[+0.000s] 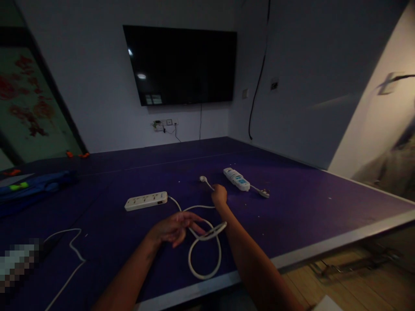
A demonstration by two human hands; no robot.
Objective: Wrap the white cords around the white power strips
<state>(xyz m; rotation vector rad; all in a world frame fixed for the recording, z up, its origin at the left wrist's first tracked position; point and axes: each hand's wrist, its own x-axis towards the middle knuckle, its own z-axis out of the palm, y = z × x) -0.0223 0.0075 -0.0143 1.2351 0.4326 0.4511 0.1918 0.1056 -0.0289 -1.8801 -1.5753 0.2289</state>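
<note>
A white power strip (146, 201) lies on the purple table, and its white cord (205, 276) runs from its right end into loose loops near the table's front edge. My right hand (219, 195) is closed around the cord, close behind its plug (203, 179), which points away from me. My left hand (175, 226) is above the loops with its fingers stretched out and apart. Its fingertips are beside the raised loop of cord; whether they touch it I cannot tell. Beyond my right hand rests a second white power strip (236, 179), its cord wrapped around it and its plug (264, 193) sticking out.
The purple table (292, 216) has a pale front edge. At left lie a blue cloth (42, 185), a thin white cable (76, 246) and a blurred-out object (17, 261). A television (184, 65) hangs above wall sockets (165, 124). A black cable (256, 95) hangs along the right wall.
</note>
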